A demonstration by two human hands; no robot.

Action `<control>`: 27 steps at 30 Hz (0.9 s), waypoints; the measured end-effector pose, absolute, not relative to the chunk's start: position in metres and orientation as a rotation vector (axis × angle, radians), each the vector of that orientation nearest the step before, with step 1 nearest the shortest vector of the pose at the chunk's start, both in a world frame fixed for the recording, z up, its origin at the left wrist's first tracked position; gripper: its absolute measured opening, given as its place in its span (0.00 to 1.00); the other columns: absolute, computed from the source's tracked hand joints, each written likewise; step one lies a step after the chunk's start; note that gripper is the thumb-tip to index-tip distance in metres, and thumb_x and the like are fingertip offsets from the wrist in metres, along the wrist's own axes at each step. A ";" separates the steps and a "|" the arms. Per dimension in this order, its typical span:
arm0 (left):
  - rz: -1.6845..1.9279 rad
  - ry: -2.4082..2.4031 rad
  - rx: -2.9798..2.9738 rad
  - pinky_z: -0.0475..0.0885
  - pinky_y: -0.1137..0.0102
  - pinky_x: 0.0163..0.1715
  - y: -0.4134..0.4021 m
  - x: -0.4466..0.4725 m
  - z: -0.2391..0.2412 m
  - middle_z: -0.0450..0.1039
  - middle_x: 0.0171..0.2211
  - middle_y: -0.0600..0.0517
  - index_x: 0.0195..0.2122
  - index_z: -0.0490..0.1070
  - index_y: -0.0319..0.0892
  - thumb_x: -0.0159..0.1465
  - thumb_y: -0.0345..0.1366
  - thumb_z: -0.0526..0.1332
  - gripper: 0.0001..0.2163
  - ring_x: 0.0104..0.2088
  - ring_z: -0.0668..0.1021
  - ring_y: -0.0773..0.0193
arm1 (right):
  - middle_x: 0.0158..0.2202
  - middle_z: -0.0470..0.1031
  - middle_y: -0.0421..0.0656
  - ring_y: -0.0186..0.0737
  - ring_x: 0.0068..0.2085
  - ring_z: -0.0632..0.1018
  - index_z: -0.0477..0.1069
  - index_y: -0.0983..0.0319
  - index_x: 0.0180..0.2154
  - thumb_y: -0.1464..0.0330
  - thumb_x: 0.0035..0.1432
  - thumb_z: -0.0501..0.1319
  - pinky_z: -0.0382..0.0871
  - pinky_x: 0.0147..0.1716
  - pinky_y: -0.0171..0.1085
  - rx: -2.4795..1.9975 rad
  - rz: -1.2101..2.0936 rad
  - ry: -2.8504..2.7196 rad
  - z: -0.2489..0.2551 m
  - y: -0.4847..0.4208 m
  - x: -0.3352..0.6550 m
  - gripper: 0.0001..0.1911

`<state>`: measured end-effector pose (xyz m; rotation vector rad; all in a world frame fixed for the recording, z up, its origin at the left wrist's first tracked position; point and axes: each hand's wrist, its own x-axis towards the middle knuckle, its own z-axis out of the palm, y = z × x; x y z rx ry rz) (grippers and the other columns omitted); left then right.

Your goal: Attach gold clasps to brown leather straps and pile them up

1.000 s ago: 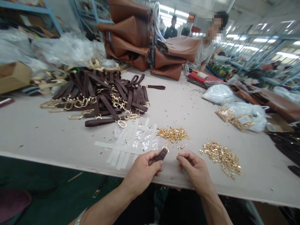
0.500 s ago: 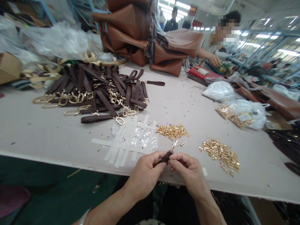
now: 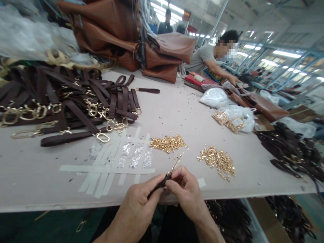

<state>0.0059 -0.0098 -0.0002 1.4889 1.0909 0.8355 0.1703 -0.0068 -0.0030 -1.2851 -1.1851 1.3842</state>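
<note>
Both hands now meet on the small brown strap (image 3: 157,185); a second ago the right hand (image 3: 186,194) sat apart from it. The left hand (image 3: 138,206) pinches the strap's dark body between thumb and fingers. The right hand's fingertips close on its top end, just under the gold clasp (image 3: 174,165). The strap is held over the table edge, just right of the tape grid (image 3: 111,162). Two heaps of gold rivets (image 3: 168,143) lie right of the grid, and a pile of straps (image 3: 76,101) lies beyond it.

Straps (image 3: 76,104) left, rivets (image 3: 217,160) right
</note>
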 end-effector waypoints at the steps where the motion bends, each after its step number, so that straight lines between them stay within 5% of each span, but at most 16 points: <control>1: 0.833 1.087 1.460 0.73 0.69 0.48 -0.009 0.009 0.000 0.80 0.45 0.56 0.55 0.74 0.54 0.66 0.31 0.57 0.18 0.47 0.79 0.59 | 0.28 0.74 0.35 0.34 0.30 0.74 0.65 0.59 0.32 0.65 0.57 0.66 0.68 0.31 0.33 -1.294 1.375 -1.199 -0.003 -0.007 0.172 0.10; 6: 0.752 1.075 1.228 0.76 0.72 0.29 -0.004 0.018 0.002 0.76 0.37 0.52 0.57 0.71 0.49 0.67 0.36 0.54 0.18 0.30 0.78 0.63 | 0.33 0.76 0.39 0.38 0.35 0.76 0.70 0.59 0.36 0.65 0.61 0.62 0.70 0.37 0.36 -1.502 0.893 -1.628 -0.002 0.007 0.214 0.04; 11: 0.700 1.173 1.238 0.73 0.70 0.33 0.002 0.011 0.001 0.73 0.37 0.53 0.58 0.70 0.50 0.69 0.43 0.54 0.18 0.31 0.75 0.62 | 0.38 0.78 0.47 0.46 0.40 0.76 0.72 0.62 0.43 0.70 0.62 0.56 0.69 0.42 0.43 -1.793 0.020 -1.998 -0.011 0.038 0.276 0.09; 14: 0.694 1.199 1.250 0.69 0.67 0.46 0.007 0.005 0.005 0.75 0.39 0.53 0.49 0.76 0.49 0.69 0.46 0.53 0.16 0.42 0.75 0.58 | 0.38 0.78 0.48 0.49 0.42 0.76 0.74 0.62 0.41 0.71 0.63 0.55 0.67 0.43 0.46 -1.815 -0.020 -2.092 -0.015 0.049 0.288 0.10; 18: 0.589 1.193 1.158 0.66 0.66 0.42 0.011 0.002 0.012 0.75 0.34 0.53 0.31 0.75 0.44 0.68 0.48 0.52 0.18 0.39 0.74 0.56 | 0.33 0.78 0.47 0.49 0.38 0.75 0.76 0.60 0.37 0.71 0.63 0.55 0.67 0.42 0.46 -1.843 -0.026 -2.167 -0.014 0.054 0.286 0.10; 24: 0.684 1.074 1.083 0.65 0.69 0.43 0.012 0.002 0.014 0.73 0.35 0.54 0.44 0.77 0.46 0.66 0.40 0.57 0.11 0.38 0.72 0.61 | 0.32 0.79 0.43 0.45 0.35 0.78 0.74 0.60 0.36 0.71 0.59 0.58 0.69 0.37 0.42 -1.896 0.092 -2.109 -0.010 0.059 0.292 0.06; 27: 0.733 1.130 1.154 0.65 0.70 0.42 0.011 0.003 0.016 0.71 0.35 0.54 0.43 0.78 0.45 0.66 0.36 0.57 0.10 0.37 0.72 0.62 | 0.32 0.78 0.42 0.44 0.35 0.78 0.73 0.59 0.37 0.69 0.60 0.58 0.70 0.36 0.41 -1.870 0.166 -2.040 -0.010 0.055 0.285 0.06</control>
